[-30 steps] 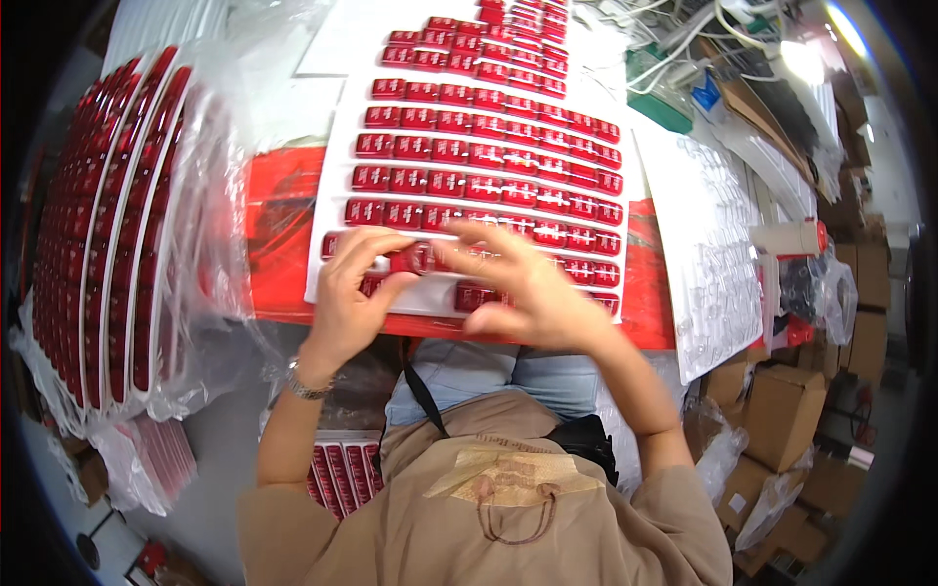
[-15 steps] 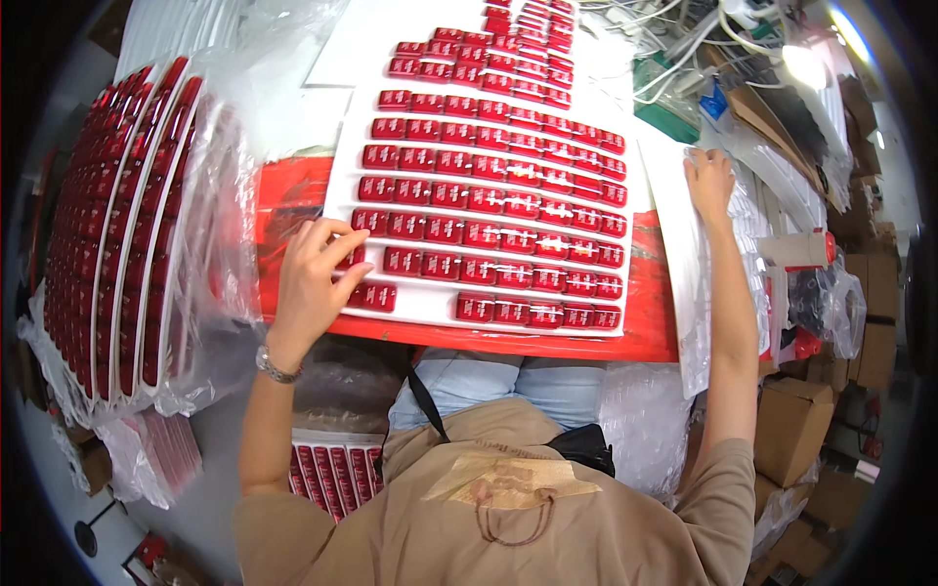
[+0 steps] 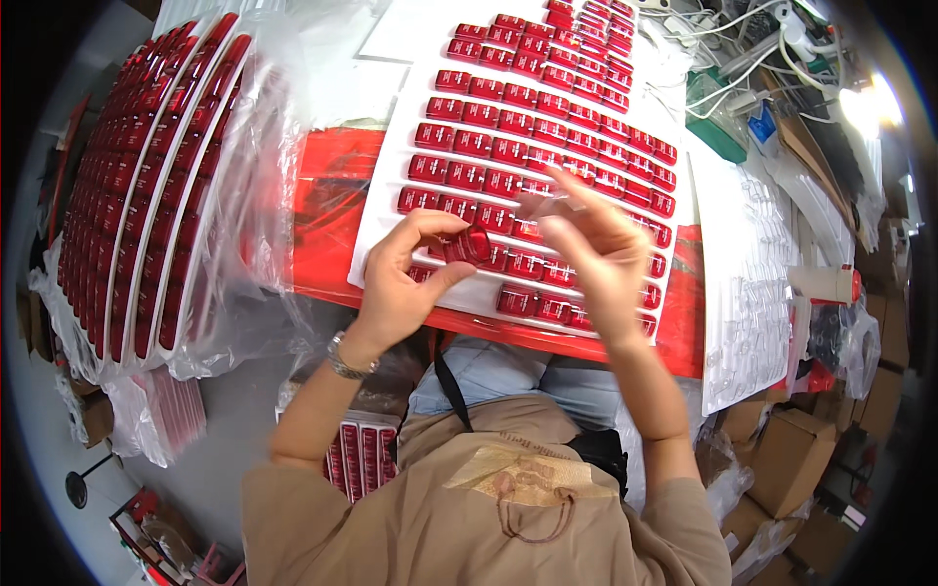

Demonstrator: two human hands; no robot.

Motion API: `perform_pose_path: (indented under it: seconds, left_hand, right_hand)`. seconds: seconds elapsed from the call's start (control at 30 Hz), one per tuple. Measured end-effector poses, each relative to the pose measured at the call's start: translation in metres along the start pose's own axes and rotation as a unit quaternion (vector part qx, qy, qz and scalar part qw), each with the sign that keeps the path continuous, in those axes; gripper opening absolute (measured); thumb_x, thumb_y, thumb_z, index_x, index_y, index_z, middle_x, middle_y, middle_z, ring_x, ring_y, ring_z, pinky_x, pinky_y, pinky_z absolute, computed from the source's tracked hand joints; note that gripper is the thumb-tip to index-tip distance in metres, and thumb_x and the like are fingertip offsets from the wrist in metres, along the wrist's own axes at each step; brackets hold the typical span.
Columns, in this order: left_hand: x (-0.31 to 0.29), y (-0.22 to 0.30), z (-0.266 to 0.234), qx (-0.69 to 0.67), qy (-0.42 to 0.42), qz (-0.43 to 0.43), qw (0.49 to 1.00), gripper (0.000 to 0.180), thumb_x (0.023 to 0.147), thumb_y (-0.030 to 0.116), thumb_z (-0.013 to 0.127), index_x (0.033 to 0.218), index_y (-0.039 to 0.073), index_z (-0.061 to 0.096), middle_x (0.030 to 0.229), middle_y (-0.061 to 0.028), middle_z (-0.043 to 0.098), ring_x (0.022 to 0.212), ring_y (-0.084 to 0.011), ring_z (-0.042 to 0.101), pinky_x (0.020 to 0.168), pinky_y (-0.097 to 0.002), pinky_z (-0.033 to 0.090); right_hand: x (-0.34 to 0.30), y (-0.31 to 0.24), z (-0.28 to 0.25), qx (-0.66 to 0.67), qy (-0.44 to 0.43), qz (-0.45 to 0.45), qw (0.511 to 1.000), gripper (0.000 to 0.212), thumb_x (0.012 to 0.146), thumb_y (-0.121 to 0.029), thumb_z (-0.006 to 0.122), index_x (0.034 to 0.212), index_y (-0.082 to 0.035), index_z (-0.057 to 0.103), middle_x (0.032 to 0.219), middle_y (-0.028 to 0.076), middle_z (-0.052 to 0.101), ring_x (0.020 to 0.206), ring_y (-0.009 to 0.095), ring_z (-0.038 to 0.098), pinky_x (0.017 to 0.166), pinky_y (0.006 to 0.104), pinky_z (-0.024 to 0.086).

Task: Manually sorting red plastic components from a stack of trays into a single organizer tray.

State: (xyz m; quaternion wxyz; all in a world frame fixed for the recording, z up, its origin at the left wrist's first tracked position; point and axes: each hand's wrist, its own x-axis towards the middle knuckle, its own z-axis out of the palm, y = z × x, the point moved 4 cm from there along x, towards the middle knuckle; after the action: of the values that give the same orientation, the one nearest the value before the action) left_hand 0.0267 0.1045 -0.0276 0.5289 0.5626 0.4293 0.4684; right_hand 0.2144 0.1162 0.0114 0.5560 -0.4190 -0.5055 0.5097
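Note:
Between the thumb and fingers of my left hand [image 3: 415,269] is a small glossy red container [image 3: 469,246], raised and tilted above the tray. My right hand [image 3: 606,259] hovers just right of it, blurred by motion; whether anything is at its fingertips does not show. Below both hands lies a white tray [image 3: 389,195] with many rows of similar red containers [image 3: 510,151], marked with white print. My hands hide parts of the front rows. A gap shows in the front row, near my left hand.
Right of the tray lies a sheet with rows of clear pieces [image 3: 747,283]. Plastic-wrapped stacked trays of red containers [image 3: 127,195] stand at the left. Red film [image 3: 327,225] covers the table. White cables [image 3: 772,59] lie at the back right, cardboard boxes [image 3: 791,459] at the lower right.
My left hand has lifted a red container off the tray and moved right. My right hand has come from the sheet at the right to beside it. The view has shifted.

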Motion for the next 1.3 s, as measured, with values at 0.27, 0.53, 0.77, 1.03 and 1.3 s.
perform_pose_path:
  seconds: [0.27,0.53,0.77,1.03,1.3]
  left_hand:
    - [-0.01,-0.012,0.006,-0.132,0.045,0.019,0.99,0.033,0.082,-0.007,0.062,0.111,0.0,0.05,0.104,-0.007,0.057,0.097,-0.0134,0.056,0.085,-0.0252,0.048]
    - [0.004,-0.009,0.055,-0.333,0.016,-0.056,0.941,0.037,0.079,-0.003,0.068,0.11,0.002,0.05,0.106,-0.0066,0.056,0.099,-0.0142,0.056,0.088,-0.0277,0.047]
    - [-0.003,-0.017,0.058,-0.388,0.002,-0.05,0.921,0.034,0.087,0.007,0.062,0.117,-0.001,0.048,0.111,-0.0074,0.057,0.101,-0.0144,0.056,0.091,-0.029,0.046]
    - [0.022,-0.01,-0.07,0.376,-0.009,0.126,0.918,0.026,0.072,0.011,0.071,0.097,0.008,0.066,0.089,-0.0069,0.053,0.093,-0.0238,0.049,0.086,-0.0341,0.038]
    - [0.019,-0.002,-0.048,0.484,-0.113,0.167,0.852,0.029,0.071,0.02,0.072,0.097,0.008,0.067,0.093,-0.0025,0.058,0.094,-0.0202,0.051,0.085,-0.0356,0.033]
  right_hand:
    - [-0.022,0.018,0.026,-0.232,-0.137,-0.084,0.959,0.039,0.082,0.003,0.062,0.12,0.0,0.057,0.112,0.016,0.063,0.09,0.019,0.066,0.075,0.0288,0.053]
    - [-0.013,0.005,0.004,0.112,0.045,0.0,0.993,0.034,0.087,0.003,0.056,0.121,0.0,0.057,0.113,0.013,0.063,0.102,0.019,0.062,0.084,0.0288,0.052]
    - [-0.011,-0.019,0.0,-0.304,-0.236,-0.24,0.891,0.057,0.091,-0.048,0.05,0.13,-0.006,0.051,0.134,0.02,0.047,0.123,0.034,0.046,0.102,0.0452,0.036]
    - [0.09,0.027,-0.385,-0.74,0.32,-0.066,0.587,0.048,0.092,-0.043,0.046,0.121,-0.006,0.055,0.117,0.018,0.058,0.113,0.038,0.05,0.093,0.0471,0.04]
    - [0.093,0.039,-0.366,-0.825,0.141,0.068,0.544,0.033,0.089,-0.03,0.051,0.111,-0.006,0.06,0.111,0.013,0.061,0.107,0.039,0.051,0.086,0.0491,0.043]
